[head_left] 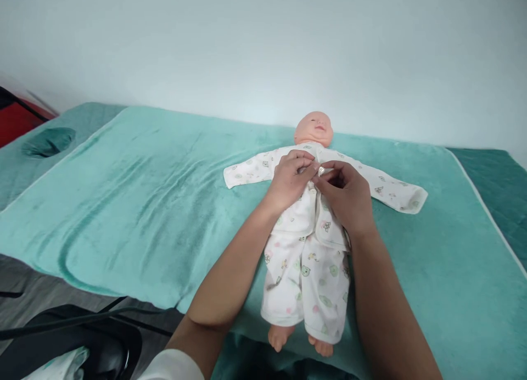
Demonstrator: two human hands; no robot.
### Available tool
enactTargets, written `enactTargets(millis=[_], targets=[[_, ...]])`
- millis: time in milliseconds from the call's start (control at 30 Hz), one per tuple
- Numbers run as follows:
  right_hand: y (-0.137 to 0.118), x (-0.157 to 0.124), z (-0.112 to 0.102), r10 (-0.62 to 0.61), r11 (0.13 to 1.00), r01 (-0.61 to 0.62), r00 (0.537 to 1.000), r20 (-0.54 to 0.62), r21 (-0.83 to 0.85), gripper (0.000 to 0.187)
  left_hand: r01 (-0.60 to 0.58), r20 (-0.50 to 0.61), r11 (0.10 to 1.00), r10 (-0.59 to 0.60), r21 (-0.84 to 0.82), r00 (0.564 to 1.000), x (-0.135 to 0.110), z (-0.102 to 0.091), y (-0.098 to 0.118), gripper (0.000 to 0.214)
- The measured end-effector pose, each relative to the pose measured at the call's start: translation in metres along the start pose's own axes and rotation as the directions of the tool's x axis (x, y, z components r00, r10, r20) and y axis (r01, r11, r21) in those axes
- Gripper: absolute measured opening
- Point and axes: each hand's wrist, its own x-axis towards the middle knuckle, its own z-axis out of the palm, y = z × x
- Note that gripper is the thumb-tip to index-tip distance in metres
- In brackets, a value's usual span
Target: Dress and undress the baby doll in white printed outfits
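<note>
Pink plastic baby doll (pixel 312 129) on its back, on a long padded bed whose plush teal cover (pixel 135 204) shows loose creases toward the left end. Doll lies right of the bed's middle, head by the far edge against a plain white wall (pixel 263 45), bare feet close to the near edge. Dressed in a white printed cotton jacket (pixel 293 221) and matching white printed cotton trousers (pixel 284 275); sleeves spread flat, one toward the bed's left end, one toward its right. Left hand (pixel 290 177) and right hand (pixel 349 196) meet at the chest, over the jacket's front opening. Each grip closed, thumb to fingers, pinching a front edge of the jacket beside a small pale round fastener (pixel 321 171); exact hold partly hidden by the fingers. Below the hands the two front panels part slightly at the hem. Near the bed's far left corner, a round teal-lined hole (pixel 48 142); beyond that corner, something red (pixel 16 123), cut by the view. Below the near edge, left: grey floor (pixel 14 273) and black cables (pixel 82 319).
</note>
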Motion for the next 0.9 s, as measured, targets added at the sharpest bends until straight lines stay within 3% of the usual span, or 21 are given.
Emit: enactTargets(millis=[133,300,400,467,533,600,700,800,900], targets=[[-0.004,-0.003,0.001,-0.057,0.991,0.060,0.998,0.033,-0.124,0.033,-0.001,-0.004,1.000,0.001,0.021,1.000,-0.002,0.002,0.002,0.020],[-0.005,-0.004,0.000,-0.076,0.982,0.085,0.995,0.060,-0.166,0.040,-0.031,-0.118,0.997,0.039,0.068,0.992,-0.004,0.006,-0.002,0.008],[-0.010,-0.009,-0.005,-0.071,0.965,0.090,0.994,0.084,-0.248,0.048,-0.098,-0.077,0.994,0.101,0.038,0.992,-0.007,0.001,-0.002,0.009],[-0.017,-0.016,-0.008,-0.073,0.922,0.100,0.994,0.084,-0.373,0.041,-0.128,-0.072,0.992,0.126,-0.020,0.989,-0.011,-0.004,0.001,0.007],[-0.023,-0.025,-0.009,-0.089,0.828,0.124,0.992,0.091,-0.547,0.026,-0.125,-0.079,0.991,0.120,-0.052,0.990,-0.016,-0.011,0.007,0.006],[-0.029,-0.034,-0.007,-0.100,0.706,0.151,0.988,0.114,-0.692,0.023,-0.097,-0.023,0.994,0.096,-0.043,0.995,-0.020,-0.017,0.012,0.007],[-0.034,-0.043,-0.003,-0.078,0.587,0.160,0.987,0.141,-0.794,0.024,-0.079,0.179,0.997,0.076,0.009,0.981,-0.023,-0.025,0.015,0.011],[-0.037,-0.043,-0.005,-0.025,0.552,0.156,0.985,0.171,-0.819,0.017,-0.109,0.298,0.992,0.087,0.059,0.951,-0.022,-0.032,0.014,0.011],[-0.040,-0.038,-0.013,0.039,0.601,0.152,0.975,0.219,-0.785,0.012,-0.134,0.368,0.987,0.093,0.088,0.925,-0.020,-0.037,0.012,0.008]])
